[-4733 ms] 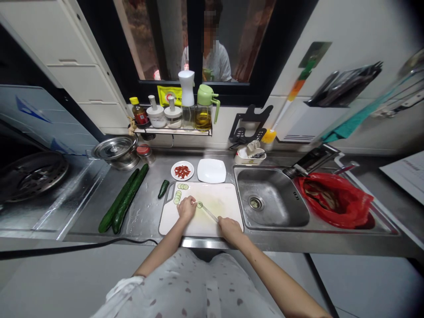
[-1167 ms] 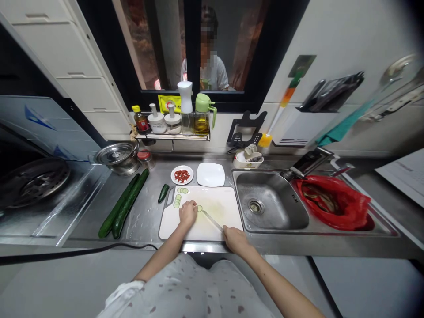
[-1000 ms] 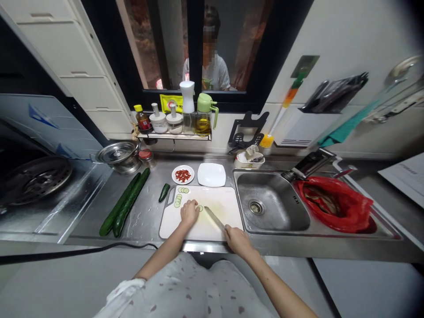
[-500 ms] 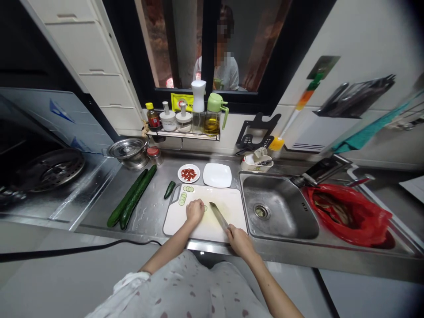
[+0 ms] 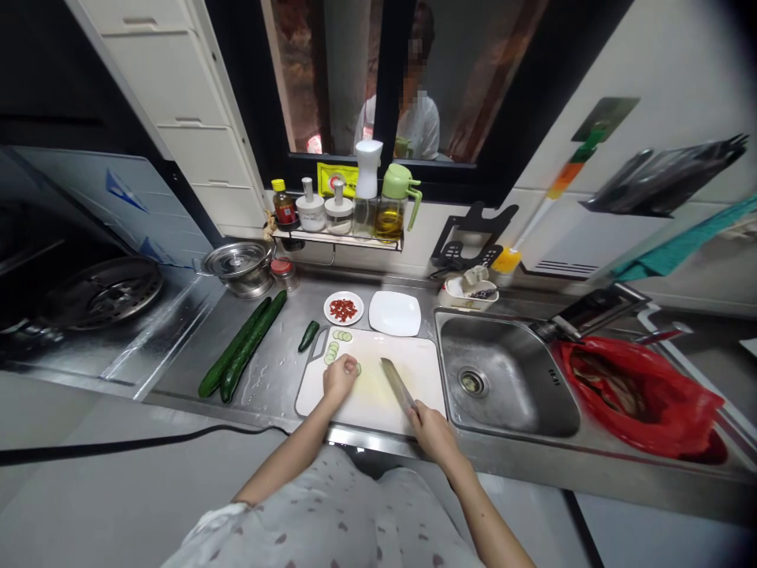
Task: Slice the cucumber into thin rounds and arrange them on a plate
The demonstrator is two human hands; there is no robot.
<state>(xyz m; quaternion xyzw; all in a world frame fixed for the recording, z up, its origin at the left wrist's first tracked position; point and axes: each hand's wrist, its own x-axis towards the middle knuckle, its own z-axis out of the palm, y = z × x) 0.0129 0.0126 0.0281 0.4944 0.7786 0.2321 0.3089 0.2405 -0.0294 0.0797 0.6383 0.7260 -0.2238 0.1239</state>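
My right hand grips the handle of a kitchen knife, whose blade points away over the right half of the white cutting board. Over the board's left half, my left hand is closed, its fingertips pinched on a thin cucumber slice. Just beyond it, several cucumber slices lie overlapping near the board's far left corner. A short cucumber end rests on the steel counter beside the board's handle.
Two long cucumbers lie left of the board. Behind it are a small dish of chopped red pieces and a white square plate. The sink adjoins on the right, with a red plastic bag beyond. Seasoning bottles stand on a shelf.
My left hand has moved left toward the slices, taking the cucumber slice with it. The knife stays over the right side of the board. The whole view has shifted slightly.
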